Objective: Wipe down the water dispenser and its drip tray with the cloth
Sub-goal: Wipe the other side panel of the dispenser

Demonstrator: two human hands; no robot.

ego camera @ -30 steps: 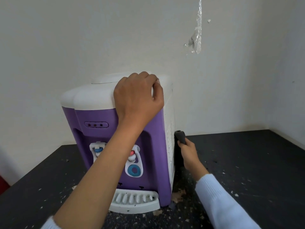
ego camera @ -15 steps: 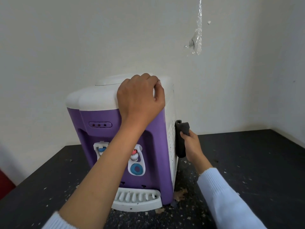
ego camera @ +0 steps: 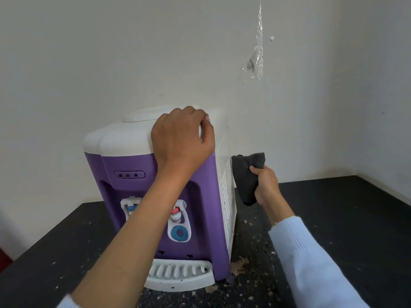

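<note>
1. A red object [ego camera: 3, 256] shows at the far left edge, cut off by the frame.
2. The black worktop [ego camera: 355, 218] runs into the wall corner and is speckled with pale flecks and crumbs.
3. The purple-and-white water dispenser [ego camera: 133, 161] stands upright on the worktop, close to the wall, with its front facing the camera.
4. A blue tap [ego camera: 131, 206] sits left and a red tap [ego camera: 175, 211] right in the front recess.
5. The white slotted drip tray [ego camera: 180, 278] is seated at the base of the dispenser, below the taps, and has dark specks on it.
6. The left hand [ego camera: 182, 136] rests on the white top near its right edge, its fingers [ego camera: 195, 112] curled over and clasping that edge.
7. The dark grey cloth [ego camera: 246, 176] hangs bunched just beside the white vented right side panel. I cannot tell whether it touches.
8. The right hand [ego camera: 266, 187], in a pale blue sleeve, holds the cloth, its fingers [ego camera: 255, 170] clenched around the cloth's upper fold.
9. A strip of clear tape [ego camera: 258, 52] clings to the wall above.
</note>
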